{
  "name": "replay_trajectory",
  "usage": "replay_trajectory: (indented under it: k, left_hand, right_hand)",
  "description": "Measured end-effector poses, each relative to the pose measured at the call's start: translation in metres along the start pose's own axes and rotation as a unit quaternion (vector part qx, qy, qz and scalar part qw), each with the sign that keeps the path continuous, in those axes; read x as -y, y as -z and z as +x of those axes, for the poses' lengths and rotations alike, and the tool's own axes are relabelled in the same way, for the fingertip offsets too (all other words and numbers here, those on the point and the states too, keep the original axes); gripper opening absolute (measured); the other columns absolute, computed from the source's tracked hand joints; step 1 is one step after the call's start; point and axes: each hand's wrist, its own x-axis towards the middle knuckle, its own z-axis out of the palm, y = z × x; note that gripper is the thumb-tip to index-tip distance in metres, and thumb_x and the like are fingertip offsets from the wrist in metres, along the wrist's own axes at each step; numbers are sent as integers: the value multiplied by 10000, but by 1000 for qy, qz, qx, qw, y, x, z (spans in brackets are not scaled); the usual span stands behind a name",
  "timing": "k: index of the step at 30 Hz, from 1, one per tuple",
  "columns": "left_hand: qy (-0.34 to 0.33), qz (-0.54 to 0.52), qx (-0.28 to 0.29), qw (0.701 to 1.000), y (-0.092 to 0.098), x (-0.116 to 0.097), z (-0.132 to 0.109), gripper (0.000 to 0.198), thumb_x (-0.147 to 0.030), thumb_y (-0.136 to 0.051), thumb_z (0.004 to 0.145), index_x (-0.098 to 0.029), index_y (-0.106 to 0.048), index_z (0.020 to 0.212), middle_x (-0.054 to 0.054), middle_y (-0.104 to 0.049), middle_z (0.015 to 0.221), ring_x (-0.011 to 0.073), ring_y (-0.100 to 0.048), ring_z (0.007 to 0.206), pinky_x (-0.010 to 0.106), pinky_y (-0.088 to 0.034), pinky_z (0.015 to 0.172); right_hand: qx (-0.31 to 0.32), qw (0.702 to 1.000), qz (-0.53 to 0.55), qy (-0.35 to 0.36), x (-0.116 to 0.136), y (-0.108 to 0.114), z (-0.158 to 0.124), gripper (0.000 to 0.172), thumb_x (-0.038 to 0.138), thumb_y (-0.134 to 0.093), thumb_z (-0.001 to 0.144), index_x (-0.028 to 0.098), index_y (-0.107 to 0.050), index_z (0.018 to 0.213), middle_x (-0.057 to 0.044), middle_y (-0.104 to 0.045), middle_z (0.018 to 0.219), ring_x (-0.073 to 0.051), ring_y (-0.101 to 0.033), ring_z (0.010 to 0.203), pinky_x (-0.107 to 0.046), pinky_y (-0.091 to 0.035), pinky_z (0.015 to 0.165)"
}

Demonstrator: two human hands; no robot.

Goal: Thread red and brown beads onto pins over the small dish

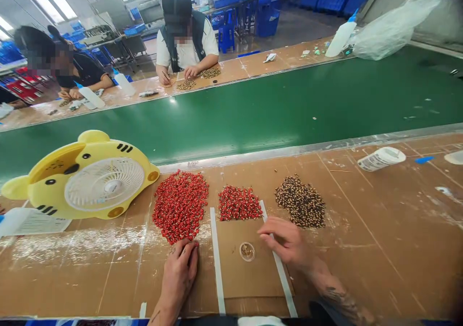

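My left hand (178, 274) reaches to the lower edge of a large heap of red beads (180, 206), its fingertips curled together at the heap. My right hand (285, 241) lies over a brown cardboard sheet (249, 263), its fingers at a white strip (270, 232) along the sheet's right side. A small round clear disc (247, 251) with something dark inside sits on the cardboard between my hands. Above the sheet lie a smaller red heap (239, 203) and a dark speckled bead heap (300, 201). Anything small inside either hand's fingers is hidden.
A yellow animal-shaped fan (81, 176) stands on the brown-covered bench at left. A white bottle (380, 158) lies at right. A green conveyor belt (231, 114) runs beyond the bench. Two co-workers (184, 32) sit across it, handling similar beads.
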Motion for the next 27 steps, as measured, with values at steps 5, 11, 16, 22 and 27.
replay_trajectory:
  k: [5, 11, 16, 22, 27]
  left_hand:
    - [35, -31, -27, 999, 2, -5, 5, 142, -236, -569, 912, -192, -704, 915, 81, -692, 931, 198, -701, 794, 290, -572, 703]
    - [86, -73, -44, 993, 7, -8, 14, 117, -215, -589, 872, -183, -699, 845, 84, -715, 909, 211, -701, 809, 305, -567, 714]
    - [154, -229, -28, 961, 14, -19, 23, 104, -224, -627, 847, -185, -724, 847, 75, -761, 886, 213, -720, 840, 291, -573, 737]
    - [234, -396, 108, 882, -11, -55, 33, 118, -228, -673, 792, -170, -772, 765, 67, -758, 747, 181, -676, 664, 241, -531, 596]
    - [245, -473, 127, 837, -32, -70, 32, 126, -227, -680, 785, -175, -795, 787, 70, -742, 793, 184, -655, 725, 252, -515, 650]
  right_hand:
    - [114, 991, -14, -65, 7, -17, 20, 124, 271, -701, 856, 182, -724, 939, -34, -659, 762, -173, -592, 732, -292, -457, 685]
    - [158, 985, -4, -72, 5, -23, 19, 117, 203, -663, 888, 184, -739, 802, -30, -627, 749, -161, -564, 755, -277, -416, 690]
    - [217, 974, -62, 7, 10, -12, 10, 141, 188, -588, 914, 174, -689, 817, -35, -581, 762, -165, -520, 746, -278, -375, 654]
    - [214, 962, -158, 67, 10, -7, 10, 200, 211, -524, 955, 173, -643, 799, -34, -558, 725, -169, -477, 693, -295, -346, 630]
    - [144, 977, -130, 85, 1, -17, 5, 227, 234, -513, 979, 168, -671, 830, -42, -573, 722, -164, -481, 682, -287, -342, 612]
